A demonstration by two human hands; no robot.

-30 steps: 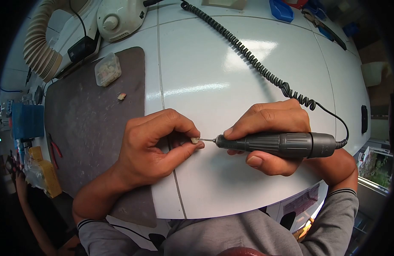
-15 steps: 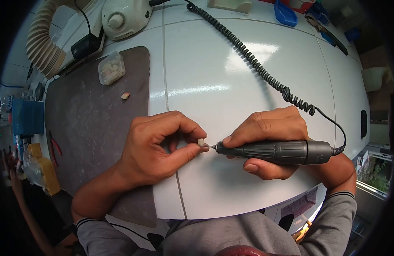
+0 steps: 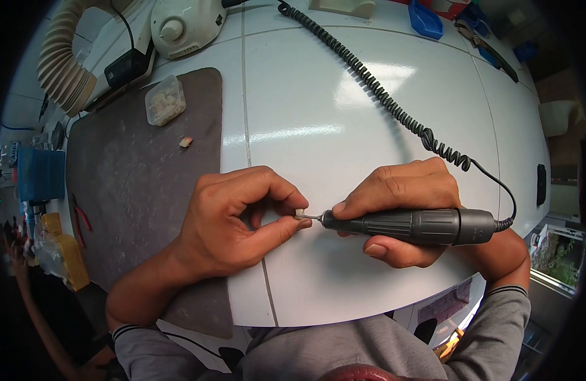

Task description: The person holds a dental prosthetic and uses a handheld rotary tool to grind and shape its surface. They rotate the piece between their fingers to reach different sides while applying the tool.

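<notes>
- White glossy tabletop (image 3: 344, 108) fills most of our view, with one dark grey mat (image 3: 134, 184) lying over its left part.
- Our left hand (image 3: 233, 219) is curled nearly closed above the table's near edge; its thumb and forefinger pinch one small pale piece (image 3: 300, 213), which sits at the fingertips near the middle of the view.
- Our right hand (image 3: 401, 190) is wrapped closed around one dark handpiece (image 3: 407, 225), thumb on top near the nose and fingers underneath.
- We see the handpiece lying almost level, pointing left; its thin metal bit (image 3: 311, 217) meets the pale piece, as far as we can tell.
- One black coiled cord (image 3: 375, 89) runs from the rear of the handpiece up across the table toward one white control unit (image 3: 182, 25) at the top left.
- We count one clear small box (image 3: 165, 100) with pale bits inside, on the mat's upper edge, and one loose pale bit (image 3: 186, 142) on the mat just below it, well apart from our hands.
- One ribbed beige hose (image 3: 61, 70) bends at the far left, with one black adapter (image 3: 126, 68) beside it.
- Two blue trays (image 3: 426, 18) show at the top right edge of the table.
- Both our forearms end in grey sleeves (image 3: 496, 317) at the bottom of the view.
</notes>
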